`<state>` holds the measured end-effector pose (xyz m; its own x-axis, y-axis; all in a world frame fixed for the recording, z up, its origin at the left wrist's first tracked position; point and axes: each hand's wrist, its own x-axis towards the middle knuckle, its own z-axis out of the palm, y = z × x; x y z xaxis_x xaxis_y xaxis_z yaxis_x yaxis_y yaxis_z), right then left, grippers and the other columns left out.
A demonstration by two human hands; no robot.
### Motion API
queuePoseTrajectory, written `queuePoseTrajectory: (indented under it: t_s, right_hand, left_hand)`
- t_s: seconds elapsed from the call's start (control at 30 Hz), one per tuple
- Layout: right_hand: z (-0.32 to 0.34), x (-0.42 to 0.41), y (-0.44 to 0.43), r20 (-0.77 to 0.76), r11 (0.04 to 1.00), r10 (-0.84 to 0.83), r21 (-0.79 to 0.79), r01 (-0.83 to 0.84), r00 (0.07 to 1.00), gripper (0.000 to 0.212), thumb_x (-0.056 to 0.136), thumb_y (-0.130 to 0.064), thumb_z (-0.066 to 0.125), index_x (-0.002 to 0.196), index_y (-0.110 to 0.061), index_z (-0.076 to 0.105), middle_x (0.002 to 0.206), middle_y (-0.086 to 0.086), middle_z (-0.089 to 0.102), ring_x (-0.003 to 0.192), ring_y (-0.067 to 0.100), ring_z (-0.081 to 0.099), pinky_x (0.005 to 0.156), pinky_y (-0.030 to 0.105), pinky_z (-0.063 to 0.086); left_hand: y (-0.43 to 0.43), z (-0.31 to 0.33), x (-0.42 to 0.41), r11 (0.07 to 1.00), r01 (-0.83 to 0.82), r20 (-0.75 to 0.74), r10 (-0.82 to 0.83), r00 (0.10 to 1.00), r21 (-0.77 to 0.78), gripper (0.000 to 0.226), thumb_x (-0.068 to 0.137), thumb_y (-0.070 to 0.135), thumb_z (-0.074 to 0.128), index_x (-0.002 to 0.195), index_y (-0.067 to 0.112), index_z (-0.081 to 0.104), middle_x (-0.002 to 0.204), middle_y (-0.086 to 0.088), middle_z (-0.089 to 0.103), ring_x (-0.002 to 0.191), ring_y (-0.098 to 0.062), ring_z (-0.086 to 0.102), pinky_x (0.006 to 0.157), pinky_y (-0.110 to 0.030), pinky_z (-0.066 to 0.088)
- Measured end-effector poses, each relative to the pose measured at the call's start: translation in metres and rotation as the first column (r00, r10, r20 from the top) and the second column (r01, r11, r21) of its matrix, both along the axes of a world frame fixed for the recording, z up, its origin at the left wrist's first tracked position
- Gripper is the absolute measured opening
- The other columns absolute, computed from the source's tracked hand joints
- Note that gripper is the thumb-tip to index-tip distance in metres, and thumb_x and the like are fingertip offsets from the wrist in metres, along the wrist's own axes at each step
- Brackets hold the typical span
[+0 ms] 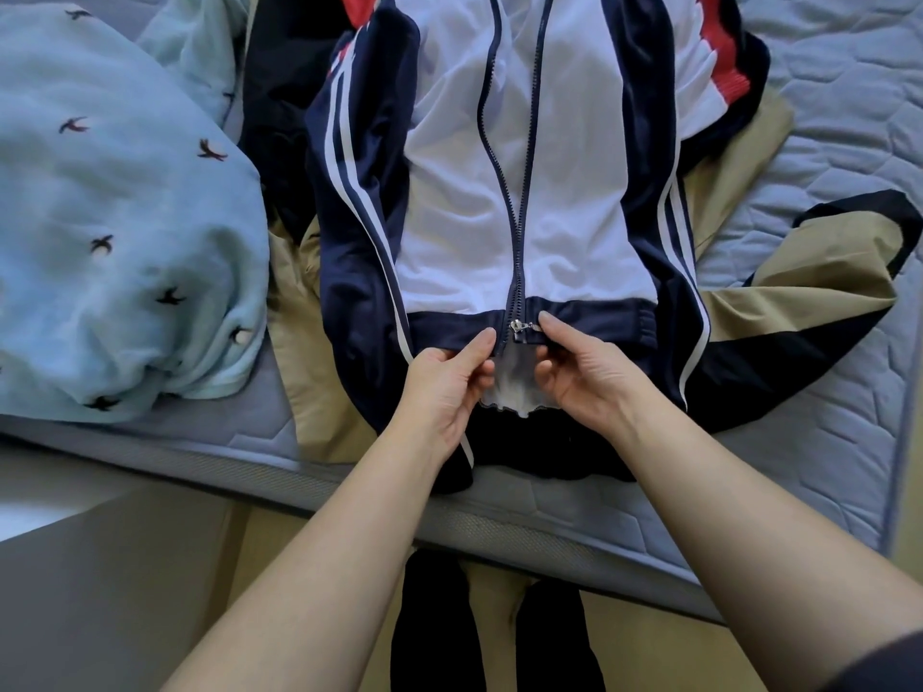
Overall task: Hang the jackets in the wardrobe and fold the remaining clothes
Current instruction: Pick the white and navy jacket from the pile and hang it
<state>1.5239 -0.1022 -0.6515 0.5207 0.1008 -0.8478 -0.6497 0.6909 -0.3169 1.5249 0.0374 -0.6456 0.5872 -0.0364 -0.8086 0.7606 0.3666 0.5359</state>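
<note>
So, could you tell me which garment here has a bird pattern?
The light blue sweater on the left; the track jacket and tan jacket have none.

Navy-white track jacket flat on bed, unzipped

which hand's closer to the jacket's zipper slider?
Right. The right hand pinches the hem beside the zipper slider, fingertip at its tab; left hand pinches the hem slightly further left.

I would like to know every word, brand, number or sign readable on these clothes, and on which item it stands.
No readable text shows anywhere.
The navy and white jacket bears only white stripes, no letters.
The light blue sweater bears only small dark bird figures.
The zip slider is too small to show any marking.
</note>
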Motion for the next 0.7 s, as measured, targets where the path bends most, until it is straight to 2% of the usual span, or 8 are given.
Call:
queuePoseTrajectory:
  t_s: [0.1,0.27,0.4,0.5,0.6,0.7]
  right_hand:
    - [0.001,-0.001,-0.002,0.048,0.996,0.072,0.050,-0.075,0.996,0.010,0.078,-0.011,0.065,0.073,-0.006,0.072,0.070,0.004,0.067,0.051,0.005,0.054,0.042,0.014,0.042]
    - [-0.003,-0.019,-0.004,0.105,0.990,0.110,0.073,-0.118,0.988,0.016,0.074,-0.014,0.064,0.077,-0.006,0.077,0.085,0.005,0.074,0.068,0.008,0.067,0.048,0.015,0.046]
    - [-0.003,-0.032,-0.002,0.125,0.994,0.040,0.097,-0.053,0.991,0.015,0.073,-0.009,0.064,0.077,-0.004,0.078,0.089,0.008,0.074,0.077,0.012,0.071,0.054,0.015,0.050]
    - [-0.002,-0.035,0.002,0.140,0.998,-0.023,0.069,0.013,0.990,0.014,0.073,-0.005,0.063,0.073,-0.005,0.077,0.085,0.009,0.074,0.075,0.012,0.071,0.059,0.017,0.054]
    - [-0.001,-0.035,0.005,0.112,0.996,-0.088,0.036,0.085,0.990,0.014,0.074,-0.002,0.062,0.069,-0.004,0.075,0.079,0.008,0.074,0.072,0.012,0.071,0.062,0.019,0.056]
    - [0.000,-0.035,0.008,0.076,0.986,-0.163,0.041,0.160,0.984,0.012,0.083,0.004,0.057,0.079,0.006,0.067,0.078,0.010,0.073,0.070,0.014,0.071,0.060,0.019,0.056]
  left_hand:
    - [-0.001,0.001,0.002,0.998,-0.056,0.007,0.056,0.998,0.007,0.015,0.089,0.003,0.060,0.075,0.000,0.062,0.059,-0.001,0.065,0.050,-0.004,0.059,0.049,-0.014,0.049]
    - [-0.003,0.006,0.002,0.992,-0.122,-0.007,0.122,0.992,0.013,0.013,0.087,0.002,0.063,0.076,0.002,0.056,0.057,-0.003,0.067,0.054,-0.006,0.065,0.052,-0.014,0.051]
    - [-0.005,0.004,-0.005,0.996,-0.068,-0.014,0.068,0.998,0.057,0.014,0.083,0.010,0.070,0.078,0.007,0.057,0.062,-0.001,0.063,0.048,-0.003,0.055,0.044,-0.016,0.043]
    - [-0.007,0.002,-0.011,0.995,-0.038,-0.017,0.039,0.999,0.097,0.017,0.082,0.012,0.071,0.075,0.009,0.057,0.064,-0.002,0.059,0.045,-0.002,0.048,0.042,-0.016,0.039]
    - [-0.009,0.003,-0.015,0.991,-0.071,0.034,0.067,0.997,0.116,0.020,0.081,0.010,0.071,0.068,0.012,0.057,0.058,0.001,0.056,0.045,-0.003,0.045,0.042,-0.015,0.036]
    - [-0.012,0.004,-0.016,0.988,-0.103,0.075,0.095,0.993,0.117,0.021,0.082,0.008,0.070,0.065,0.013,0.058,0.051,0.006,0.055,0.044,-0.002,0.045,0.042,-0.015,0.036]
